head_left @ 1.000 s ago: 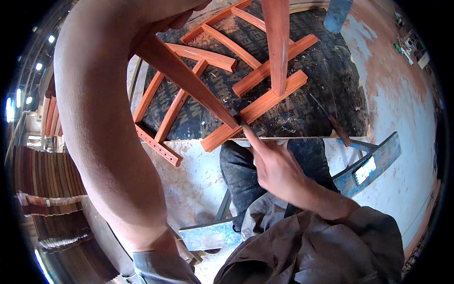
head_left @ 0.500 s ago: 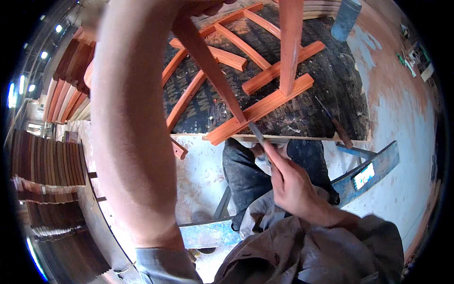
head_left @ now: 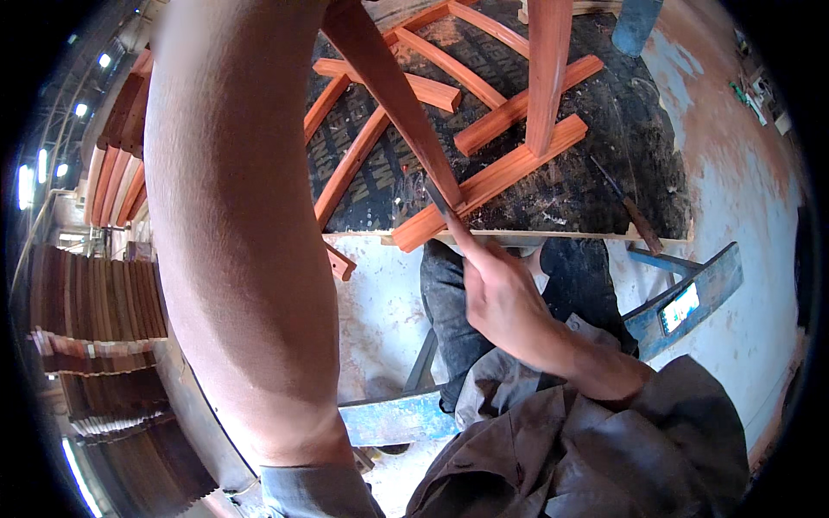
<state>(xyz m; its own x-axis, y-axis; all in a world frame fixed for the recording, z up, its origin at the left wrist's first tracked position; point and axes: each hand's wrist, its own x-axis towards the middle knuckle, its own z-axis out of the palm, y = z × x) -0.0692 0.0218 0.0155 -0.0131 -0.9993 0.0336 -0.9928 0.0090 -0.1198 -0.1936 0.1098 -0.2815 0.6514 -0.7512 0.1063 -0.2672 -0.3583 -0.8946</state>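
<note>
My right hand (head_left: 509, 298) is closed around a narrow flat-bladed metal tool (head_left: 438, 197), a chisel or file, with the index finger stretched along it. The blade lies against the foot of a slanting reddish wooden leg (head_left: 401, 108), where it meets a wooden crossbar (head_left: 419, 228). A second leg (head_left: 547, 78) rises from the same bar toward the upper edge. My left forearm (head_left: 246, 224) reaches up past the slanting leg. The left hand is almost wholly cut off at the top, its fingers hidden.
Curved wooden frame pieces (head_left: 352, 164) lie on the dark board (head_left: 639, 129). A tool with a wooden handle (head_left: 641, 226) rests near its right edge. A phone (head_left: 680, 308) sits on a blue bench (head_left: 725, 281). Stacked wooden parts (head_left: 95, 293) stand at left, a blue cylinder (head_left: 637, 30) at upper right.
My right hand has moved up and left, bringing the blade from the front of the joint to the slanting leg's left side. The whole view has shifted slightly; the left fingers have left the picture.
</note>
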